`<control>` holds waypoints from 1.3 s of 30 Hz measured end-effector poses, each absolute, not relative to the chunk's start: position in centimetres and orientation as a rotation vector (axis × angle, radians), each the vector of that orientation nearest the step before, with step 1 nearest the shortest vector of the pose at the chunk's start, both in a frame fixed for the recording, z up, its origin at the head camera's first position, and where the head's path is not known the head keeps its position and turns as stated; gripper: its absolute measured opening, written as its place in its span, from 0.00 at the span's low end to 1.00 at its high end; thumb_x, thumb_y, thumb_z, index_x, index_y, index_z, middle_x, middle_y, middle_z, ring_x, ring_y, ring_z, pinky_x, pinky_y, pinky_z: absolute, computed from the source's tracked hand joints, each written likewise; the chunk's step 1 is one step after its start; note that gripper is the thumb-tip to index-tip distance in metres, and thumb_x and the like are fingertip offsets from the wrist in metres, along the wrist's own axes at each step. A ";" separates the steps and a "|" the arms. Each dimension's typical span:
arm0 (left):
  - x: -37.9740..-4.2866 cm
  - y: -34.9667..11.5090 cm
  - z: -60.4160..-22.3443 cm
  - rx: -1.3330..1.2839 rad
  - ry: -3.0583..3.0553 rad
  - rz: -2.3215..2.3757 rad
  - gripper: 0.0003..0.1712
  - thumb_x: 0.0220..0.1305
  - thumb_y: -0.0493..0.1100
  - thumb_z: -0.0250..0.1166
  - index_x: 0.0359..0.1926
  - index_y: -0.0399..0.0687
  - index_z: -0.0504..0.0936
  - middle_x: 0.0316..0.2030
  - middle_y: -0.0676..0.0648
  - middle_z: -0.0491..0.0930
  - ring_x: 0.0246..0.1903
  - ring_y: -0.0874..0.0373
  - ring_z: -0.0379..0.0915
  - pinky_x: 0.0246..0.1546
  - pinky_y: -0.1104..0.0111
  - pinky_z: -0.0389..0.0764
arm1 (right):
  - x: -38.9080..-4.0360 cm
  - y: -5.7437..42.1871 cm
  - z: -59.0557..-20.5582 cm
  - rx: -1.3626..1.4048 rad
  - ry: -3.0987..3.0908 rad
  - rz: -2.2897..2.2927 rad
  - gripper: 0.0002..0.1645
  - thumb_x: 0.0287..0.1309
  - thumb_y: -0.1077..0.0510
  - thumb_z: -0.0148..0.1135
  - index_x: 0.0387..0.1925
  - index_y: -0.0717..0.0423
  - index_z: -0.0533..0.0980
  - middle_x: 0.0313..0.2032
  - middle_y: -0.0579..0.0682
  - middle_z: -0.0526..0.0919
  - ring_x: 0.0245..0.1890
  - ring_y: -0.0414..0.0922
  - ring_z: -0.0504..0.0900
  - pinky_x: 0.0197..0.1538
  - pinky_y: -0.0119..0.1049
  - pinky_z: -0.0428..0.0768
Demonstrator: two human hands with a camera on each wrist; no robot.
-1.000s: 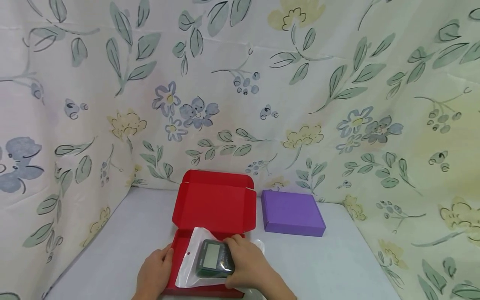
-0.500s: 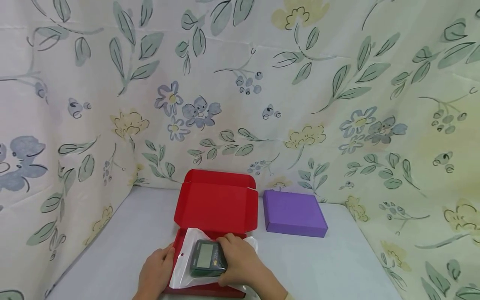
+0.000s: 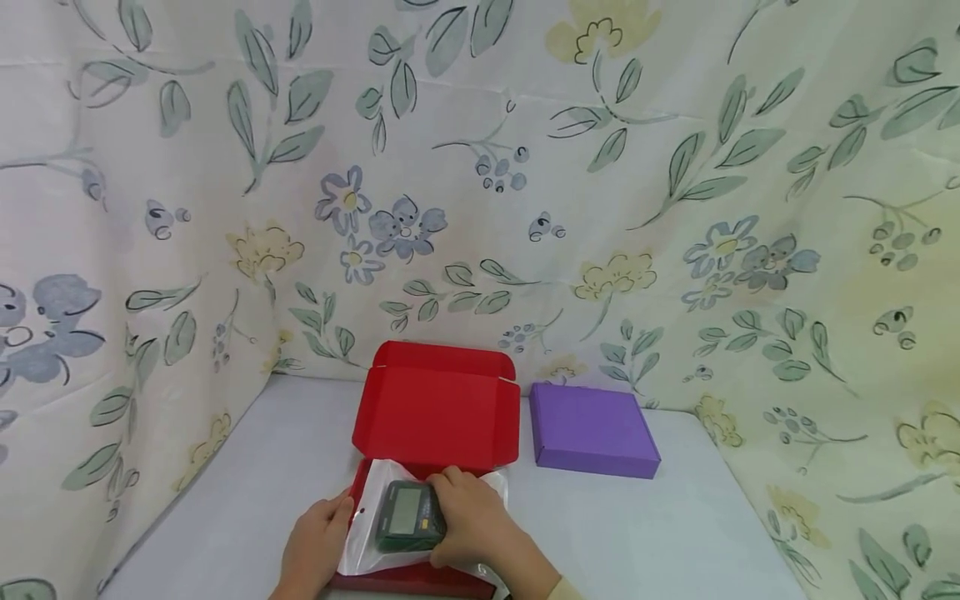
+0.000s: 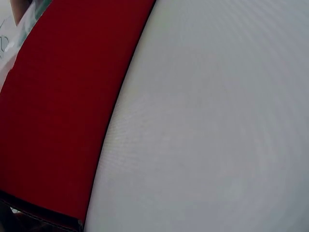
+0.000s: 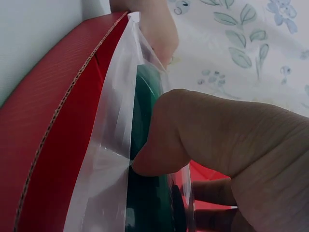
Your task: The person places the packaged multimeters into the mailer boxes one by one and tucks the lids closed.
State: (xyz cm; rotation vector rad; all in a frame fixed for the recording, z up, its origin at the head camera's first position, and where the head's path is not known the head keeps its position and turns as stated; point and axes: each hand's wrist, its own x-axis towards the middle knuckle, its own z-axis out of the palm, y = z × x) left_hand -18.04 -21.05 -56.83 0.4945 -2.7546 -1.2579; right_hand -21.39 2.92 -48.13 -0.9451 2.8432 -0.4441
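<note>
In the head view, a dark green handheld device with a grey screen, looking like a digital meter (image 3: 405,511), lies in a clear-and-white plastic bag (image 3: 363,537). My right hand (image 3: 474,518) grips its right side through the bag. The right wrist view has the thumb (image 5: 166,140) pressed on the device's green side (image 5: 145,106). Beneath is an open red cardboard box (image 3: 390,577), the bag overlapping its left wall. My left hand (image 3: 315,537) holds that wall; its fingertips are partly hidden. The left wrist view catches mostly the box's red side (image 4: 63,106).
The red box's lid (image 3: 435,417) stands raised behind its tray, side flaps out. To the right, a closed purple box (image 3: 594,429) sits on the white table (image 3: 637,533). A floral cloth (image 3: 480,208) hangs behind and along both sides.
My right hand has shifted the bagged meter leftward over the red box, mostly in the first half second. The left hand stays at the box's left wall.
</note>
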 end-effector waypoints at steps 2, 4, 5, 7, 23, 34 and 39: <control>-18.1 -21.0 -56.9 0.511 -2.769 -1.275 0.31 0.77 0.53 0.54 0.66 0.31 0.75 0.48 0.34 0.83 0.38 0.48 0.78 0.49 0.41 0.78 | -21.5 2.8 -48.4 -0.937 2.833 -0.446 0.53 0.24 0.45 0.86 0.60 0.48 0.75 0.46 0.38 0.76 0.44 0.37 0.72 0.48 0.39 0.80; -18.1 -20.9 -56.9 0.527 -2.777 -1.278 0.31 0.77 0.53 0.54 0.65 0.31 0.75 0.47 0.35 0.84 0.37 0.50 0.77 0.48 0.42 0.79 | -21.5 2.7 -48.6 -0.934 2.823 -0.444 0.53 0.24 0.44 0.85 0.60 0.48 0.74 0.46 0.37 0.75 0.44 0.36 0.72 0.50 0.39 0.80; -18.1 -20.9 -56.8 0.534 -2.779 -1.279 0.31 0.77 0.53 0.54 0.65 0.31 0.75 0.46 0.36 0.84 0.36 0.51 0.76 0.48 0.42 0.79 | -21.6 2.6 -48.7 -0.931 2.818 -0.444 0.53 0.25 0.44 0.85 0.60 0.48 0.74 0.46 0.37 0.75 0.44 0.36 0.72 0.50 0.39 0.79; -18.1 -20.9 -56.8 0.526 -2.777 -1.272 0.30 0.77 0.52 0.55 0.64 0.31 0.76 0.44 0.38 0.84 0.35 0.52 0.76 0.48 0.42 0.79 | -21.6 2.5 -48.9 -0.934 2.817 -0.431 0.53 0.25 0.43 0.85 0.61 0.47 0.74 0.47 0.37 0.75 0.45 0.36 0.72 0.51 0.39 0.79; -18.2 -21.0 -57.1 0.472 -2.745 -1.243 0.26 0.77 0.49 0.55 0.62 0.32 0.79 0.37 0.43 0.84 0.31 0.53 0.72 0.36 0.54 0.77 | -22.5 2.0 -50.2 -0.959 2.842 -0.361 0.54 0.28 0.43 0.86 0.62 0.50 0.74 0.48 0.39 0.75 0.46 0.38 0.73 0.50 0.39 0.78; -18.1 -21.0 -57.1 0.471 -2.715 -1.252 0.26 0.76 0.50 0.56 0.60 0.31 0.80 0.30 0.48 0.81 0.28 0.54 0.67 0.30 0.62 0.69 | -22.8 1.3 -50.7 -0.928 2.808 -0.348 0.55 0.27 0.42 0.87 0.62 0.48 0.75 0.47 0.39 0.76 0.45 0.38 0.73 0.51 0.40 0.79; -18.0 -21.0 -56.9 0.482 -2.719 -1.264 0.28 0.77 0.51 0.55 0.62 0.30 0.79 0.29 0.48 0.80 0.28 0.54 0.66 0.30 0.62 0.68 | -22.8 0.9 -51.0 -0.877 2.778 -0.364 0.54 0.26 0.42 0.87 0.61 0.47 0.75 0.46 0.39 0.76 0.43 0.38 0.73 0.49 0.41 0.80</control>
